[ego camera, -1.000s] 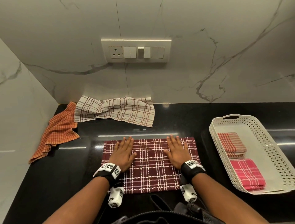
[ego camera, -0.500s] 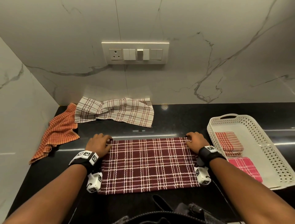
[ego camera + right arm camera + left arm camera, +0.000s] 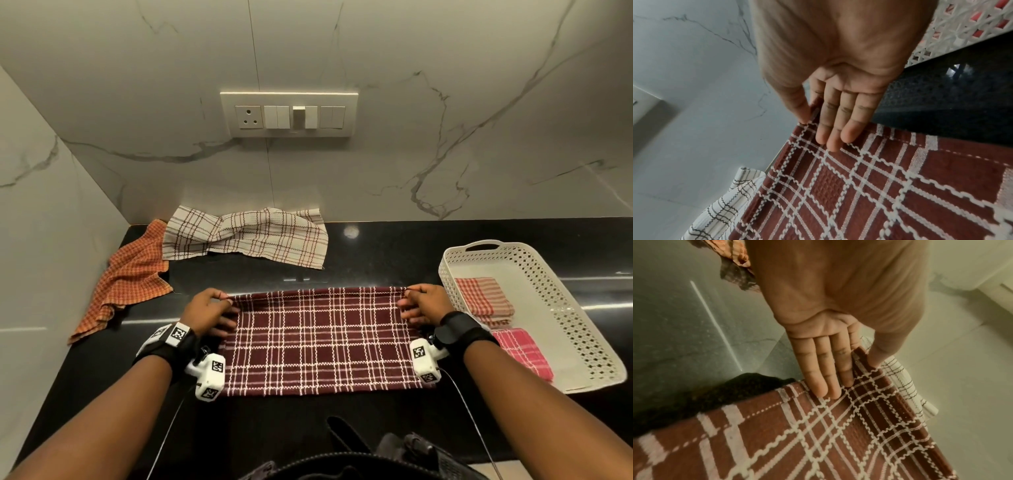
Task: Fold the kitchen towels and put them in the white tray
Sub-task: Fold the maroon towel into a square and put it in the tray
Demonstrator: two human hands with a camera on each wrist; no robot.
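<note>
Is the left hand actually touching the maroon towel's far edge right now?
Touching. The left wrist view shows the left hand pinching the maroon towel edge between thumb and fingers; the head view agrees.

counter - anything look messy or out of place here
Two towels lie unfolded at the back left: the white checked towel is twisted and bunched, and the orange towel is crumpled against the side wall. The maroon towel lies flat and square. Nothing spilled or damaged.

Dim, warm light streaks glare across the glossy black counter [image 3: 394, 253]; wrist views are soft and blurred.
</note>
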